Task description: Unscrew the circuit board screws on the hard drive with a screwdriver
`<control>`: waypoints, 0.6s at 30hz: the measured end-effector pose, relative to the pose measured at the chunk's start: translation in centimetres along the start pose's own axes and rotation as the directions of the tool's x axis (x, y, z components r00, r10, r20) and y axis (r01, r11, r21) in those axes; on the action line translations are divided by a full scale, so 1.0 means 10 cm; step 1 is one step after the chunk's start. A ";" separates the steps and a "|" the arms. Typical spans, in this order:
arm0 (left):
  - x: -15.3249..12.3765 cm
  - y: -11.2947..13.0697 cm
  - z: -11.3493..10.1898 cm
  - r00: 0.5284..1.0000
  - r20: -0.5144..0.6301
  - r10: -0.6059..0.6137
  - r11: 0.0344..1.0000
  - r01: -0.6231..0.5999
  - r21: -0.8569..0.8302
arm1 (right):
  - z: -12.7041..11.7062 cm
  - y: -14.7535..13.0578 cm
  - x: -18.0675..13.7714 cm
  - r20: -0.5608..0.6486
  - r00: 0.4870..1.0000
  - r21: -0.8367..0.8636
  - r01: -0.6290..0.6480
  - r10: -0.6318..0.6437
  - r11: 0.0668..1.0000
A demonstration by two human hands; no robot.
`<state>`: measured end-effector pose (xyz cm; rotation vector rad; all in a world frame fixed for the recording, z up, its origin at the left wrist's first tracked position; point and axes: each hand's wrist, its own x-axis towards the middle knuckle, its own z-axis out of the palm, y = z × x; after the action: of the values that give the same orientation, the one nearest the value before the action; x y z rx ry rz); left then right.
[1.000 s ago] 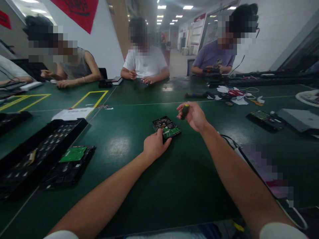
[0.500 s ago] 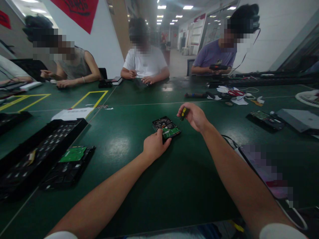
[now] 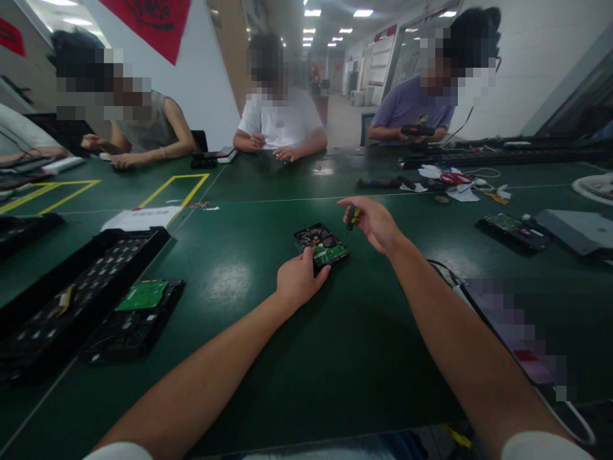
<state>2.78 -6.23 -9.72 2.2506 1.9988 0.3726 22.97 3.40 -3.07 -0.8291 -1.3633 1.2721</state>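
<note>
A hard drive (image 3: 320,241) with a green circuit board lies on the table in front of me. My left hand (image 3: 301,276) is closed on its near left edge, thumb and fingers around the corner. Over the drive's right side, my right hand (image 3: 374,223) grips a small screwdriver (image 3: 353,217) by its yellow and dark handle, tip pointing down. The index finger is stretched out past the handle. The thin shaft is faint, and I cannot tell whether its tip touches the drive.
Two more hard drives lie at left (image 3: 138,316) and right (image 3: 514,231). A long black tray (image 3: 86,287) takes up the left side. A phone-like device with a cable (image 3: 502,332) lies by my right forearm. Several people sit across the green table (image 3: 249,358).
The right index finger has straightened away from the screwdriver handle, and the handle has turned a little. My left hand and the hard drive hold still. The view has shifted slightly.
</note>
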 end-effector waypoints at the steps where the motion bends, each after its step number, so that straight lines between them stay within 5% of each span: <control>1: 0.00 0.00 0.00 1.000 -0.002 0.003 1.000 -0.003 0.002 | -0.01 0.01 0.01 0.002 1.000 -0.014 0.006 -0.006 1.000; 18: 0.00 0.00 -0.01 1.000 0.002 0.006 1.000 -0.006 0.004 | 0.04 -0.03 -0.03 0.048 0.999 0.079 -0.020 0.017 0.997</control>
<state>2.75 -6.25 -9.63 2.2590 1.9936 0.3676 22.69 2.99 -2.80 -0.7630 -1.3361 1.3588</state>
